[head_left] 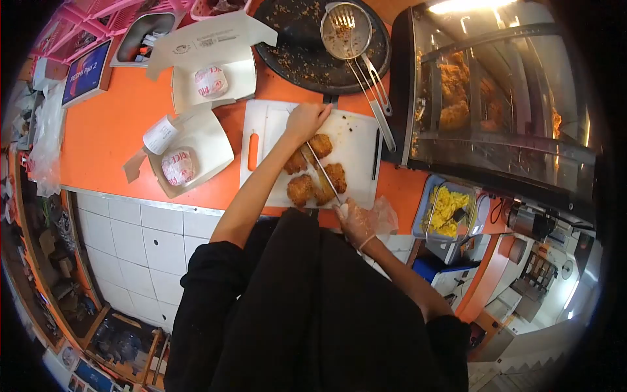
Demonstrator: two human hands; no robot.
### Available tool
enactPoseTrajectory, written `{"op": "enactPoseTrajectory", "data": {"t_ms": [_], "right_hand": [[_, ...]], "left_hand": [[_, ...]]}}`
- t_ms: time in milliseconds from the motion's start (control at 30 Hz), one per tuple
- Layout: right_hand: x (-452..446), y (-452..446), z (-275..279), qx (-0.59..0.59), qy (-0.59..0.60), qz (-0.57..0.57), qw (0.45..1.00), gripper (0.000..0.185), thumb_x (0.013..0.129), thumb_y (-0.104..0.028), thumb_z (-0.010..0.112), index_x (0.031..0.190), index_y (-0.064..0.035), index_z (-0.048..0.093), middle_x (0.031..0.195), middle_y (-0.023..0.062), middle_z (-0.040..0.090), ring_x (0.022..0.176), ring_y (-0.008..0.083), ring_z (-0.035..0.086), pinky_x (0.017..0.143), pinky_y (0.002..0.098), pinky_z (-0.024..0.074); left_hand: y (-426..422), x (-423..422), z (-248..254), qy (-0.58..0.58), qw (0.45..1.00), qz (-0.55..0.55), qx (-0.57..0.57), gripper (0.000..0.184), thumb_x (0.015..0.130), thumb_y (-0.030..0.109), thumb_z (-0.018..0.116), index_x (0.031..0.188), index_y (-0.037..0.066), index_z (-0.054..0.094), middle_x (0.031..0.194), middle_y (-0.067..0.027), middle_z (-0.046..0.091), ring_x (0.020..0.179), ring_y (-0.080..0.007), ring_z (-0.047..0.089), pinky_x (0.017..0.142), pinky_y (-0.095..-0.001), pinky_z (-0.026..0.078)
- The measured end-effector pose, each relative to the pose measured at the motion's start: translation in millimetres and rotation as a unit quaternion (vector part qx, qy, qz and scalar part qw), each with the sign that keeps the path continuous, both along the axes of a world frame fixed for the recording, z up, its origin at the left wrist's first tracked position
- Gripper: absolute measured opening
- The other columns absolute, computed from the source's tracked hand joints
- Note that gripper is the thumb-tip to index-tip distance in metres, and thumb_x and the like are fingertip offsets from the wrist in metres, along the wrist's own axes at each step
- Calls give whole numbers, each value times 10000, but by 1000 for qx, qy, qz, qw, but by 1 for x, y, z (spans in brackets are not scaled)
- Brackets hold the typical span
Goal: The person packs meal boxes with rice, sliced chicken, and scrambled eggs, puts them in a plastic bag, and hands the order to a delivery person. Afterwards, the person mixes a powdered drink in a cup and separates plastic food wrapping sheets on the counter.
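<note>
On a white cutting board (266, 124) lie several pieces of fried chicken (300, 189). A long knife (323, 171) slants across them, its blade between the pieces. My right hand (356, 221), in a clear plastic glove, is closed round the knife's handle at the board's near edge. Bare, my left hand (308, 122) is over the far part of the board, above the chicken and by the far end of the blade. Its fingers are bent together at the blade's upper end, and what they press on is partly hidden.
Left of the board are two open boxes (222, 140) with wrapped rice. Behind it sits a black round tray (294, 65) with a strainer (346, 32) and tongs. A glass display case (503, 150) stands right, with a tub of yellow food (447, 212) before it.
</note>
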State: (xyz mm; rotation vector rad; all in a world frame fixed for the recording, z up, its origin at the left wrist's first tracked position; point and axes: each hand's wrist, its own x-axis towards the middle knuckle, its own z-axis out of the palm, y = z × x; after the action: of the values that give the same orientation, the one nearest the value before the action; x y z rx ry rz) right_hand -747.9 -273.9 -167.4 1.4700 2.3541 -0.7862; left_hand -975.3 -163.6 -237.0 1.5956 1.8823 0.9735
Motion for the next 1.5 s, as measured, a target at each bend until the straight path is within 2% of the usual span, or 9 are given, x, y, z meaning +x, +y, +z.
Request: {"op": "enactPoseTrajectory", "data": {"t_ms": [100, 267, 533, 633, 833, 933, 1033, 1400, 1500], "right_hand": [[25, -8, -61, 76, 111, 31, 990, 372, 870, -399, 487, 918, -30, 506, 664, 201, 598, 627, 365, 598, 623, 446, 463], [5, 9, -5, 7, 47, 61, 997, 441, 872, -442, 461, 963, -13, 506, 677, 217, 598, 645, 375, 601, 609, 456, 472], [8, 15, -35, 66, 82, 69, 992, 487, 882, -482, 436, 794, -11, 525, 645, 170, 590, 556, 316, 590, 481, 401, 453], [16, 31, 14, -187, 93, -82, 975, 546, 868, -538, 413, 925, -12, 548, 656, 159, 570, 558, 306, 561, 563, 399, 460], [25, 55, 21, -246, 79, -154, 954, 523, 911, -497, 333, 800, -33, 548, 604, 143, 524, 546, 291, 545, 560, 391, 437], [21, 56, 4, -128, 100, -39, 986, 516, 930, -450, 299, 773, -19, 535, 626, 178, 531, 598, 335, 558, 596, 418, 437], [30, 60, -22, -138, 234, -27, 962, 532, 934, -439, 301, 733, 5, 516, 590, 106, 541, 455, 214, 507, 476, 354, 437], [32, 66, -21, -91, 30, 127, 987, 371, 937, -305, 324, 1026, 6, 505, 730, 155, 570, 583, 295, 555, 501, 432, 431], [46, 59, -63, 69, 135, 187, 971, 390, 937, -323, 310, 888, -1, 526, 657, 169, 550, 606, 326, 558, 519, 448, 420]], "left_hand": [[-2, 1, 2, 8, 1000, 5, 13, 408, 876, 337, 467, 695, 7, 626, 691, -202, 591, 657, -371, 575, 617, -449, 453], [4, -7, -1, 17, 1000, 11, -19, 412, 876, 342, 460, 712, 0, 621, 692, -208, 587, 667, -371, 577, 625, -450, 450], [-5, -15, 4, 6, 996, 65, 63, 419, 882, 336, 458, 684, 3, 618, 662, -204, 584, 642, -369, 576, 597, -447, 447], [8, -15, 45, -48, 992, 75, 89, 417, 878, 324, 464, 651, 7, 614, 610, -196, 574, 592, -368, 572, 584, -445, 462], [31, 0, 20, 51, 997, 18, 49, 371, 855, 325, 487, 694, 32, 649, 609, -198, 573, 596, -369, 576, 591, -442, 465], [29, 0, 17, 63, 998, 29, -8, 347, 834, 344, 509, 715, 64, 675, 629, -184, 597, 615, -364, 590, 619, -443, 485], [29, 3, 21, 33, 999, 32, -18, 328, 819, 339, 527, 712, 71, 682, 618, -179, 597, 609, -356, 592, 610, -434, 489], [30, -3, 5, 5, 999, 32, -12, 322, 792, 347, 553, 688, 70, 681, 583, -196, 572, 586, -356, 584, 601, -427, 484], [36, -2, 9, 30, 999, 38, -14, 335, 803, 341, 549, 674, 57, 672, 578, -197, 569, 579, -356, 583, 591, -424, 481]]}}
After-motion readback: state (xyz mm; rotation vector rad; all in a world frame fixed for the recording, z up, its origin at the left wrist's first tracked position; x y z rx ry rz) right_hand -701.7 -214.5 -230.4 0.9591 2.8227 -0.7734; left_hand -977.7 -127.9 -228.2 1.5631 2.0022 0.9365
